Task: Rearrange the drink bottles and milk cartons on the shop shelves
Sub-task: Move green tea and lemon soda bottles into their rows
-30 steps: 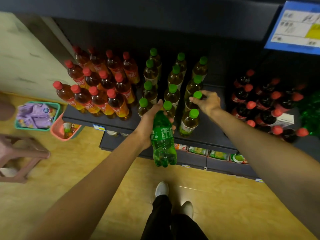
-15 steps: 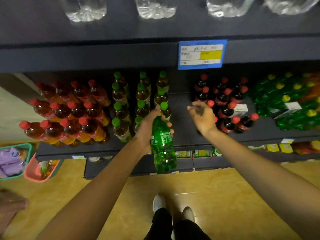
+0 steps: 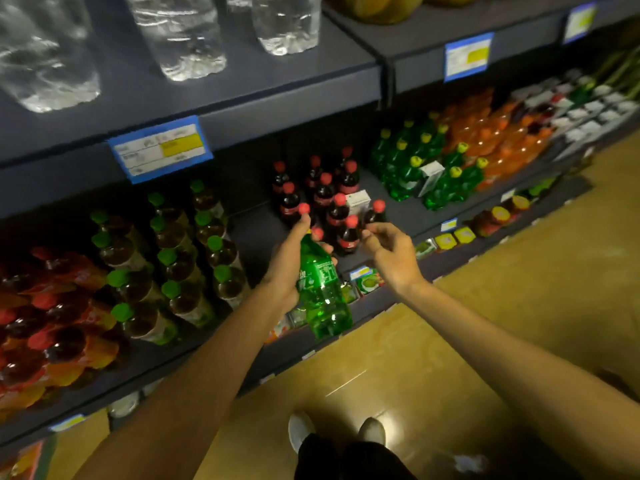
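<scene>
Shop shelves (image 3: pixel 284 98) fill the frame. At centre, the left hand (image 3: pixel 287 261) grips a green bottle (image 3: pixel 323 292), neck up. Matching green bottles (image 3: pixel 419 164) stand upper right, nearer the loosely curled, empty right hand (image 3: pixel 391 251).

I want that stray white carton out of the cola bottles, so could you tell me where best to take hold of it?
Take the white carton by its top, coming straight down from above. Red-capped cola bottles crowd its sides, so only the upper end offers a free grip. The right hand is nearest, holding nothing.
</scene>
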The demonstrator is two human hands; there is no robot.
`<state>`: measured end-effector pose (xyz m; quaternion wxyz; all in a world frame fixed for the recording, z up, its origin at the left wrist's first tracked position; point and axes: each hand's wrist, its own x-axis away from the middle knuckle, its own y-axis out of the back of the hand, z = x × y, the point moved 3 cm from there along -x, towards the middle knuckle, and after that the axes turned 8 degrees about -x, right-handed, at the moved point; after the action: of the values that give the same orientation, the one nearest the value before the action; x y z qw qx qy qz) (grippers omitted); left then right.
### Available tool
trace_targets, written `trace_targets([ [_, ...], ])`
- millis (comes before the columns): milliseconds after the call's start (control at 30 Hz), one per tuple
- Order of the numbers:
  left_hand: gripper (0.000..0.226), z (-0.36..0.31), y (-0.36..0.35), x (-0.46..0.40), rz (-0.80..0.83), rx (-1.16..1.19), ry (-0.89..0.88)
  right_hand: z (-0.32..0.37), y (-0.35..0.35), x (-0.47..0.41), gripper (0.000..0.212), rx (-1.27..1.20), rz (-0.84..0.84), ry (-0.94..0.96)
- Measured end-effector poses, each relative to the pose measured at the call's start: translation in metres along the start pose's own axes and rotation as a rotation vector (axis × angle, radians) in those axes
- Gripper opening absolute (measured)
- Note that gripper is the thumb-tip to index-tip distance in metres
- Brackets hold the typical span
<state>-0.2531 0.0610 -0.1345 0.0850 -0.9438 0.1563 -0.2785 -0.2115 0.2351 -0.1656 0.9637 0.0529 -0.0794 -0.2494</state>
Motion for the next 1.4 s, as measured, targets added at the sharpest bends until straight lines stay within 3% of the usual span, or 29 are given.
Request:
trace_targets([
  [633, 0.042, 0.065, -0.217, -0.03, -0.02, -0.237, 0.016, -0.037, 0.2, 0.019, 0.004, -0.078, -0.104, -0.053],
  [933, 0.047, 0.075, -0.259, -0.119, -0.019, -0.258, 0.124, -0.037, 0.251, -0.069, 0.009, -0.167, -0.115, -0.175],
  [1233, 0.08, 0.079, -0.279, -0.228, -0.225, -0.337, 0.152, -0.041, 0.288, -0.179, 0.008, -0.178, -0.071, -0.258],
  [1400, 0.026, 0.049, -0.295, -0.23, -0.373, -0.457, 0.085, -0.035, 0.31, -0.217, 0.013, -0.176, -0.028, -0.289],
])
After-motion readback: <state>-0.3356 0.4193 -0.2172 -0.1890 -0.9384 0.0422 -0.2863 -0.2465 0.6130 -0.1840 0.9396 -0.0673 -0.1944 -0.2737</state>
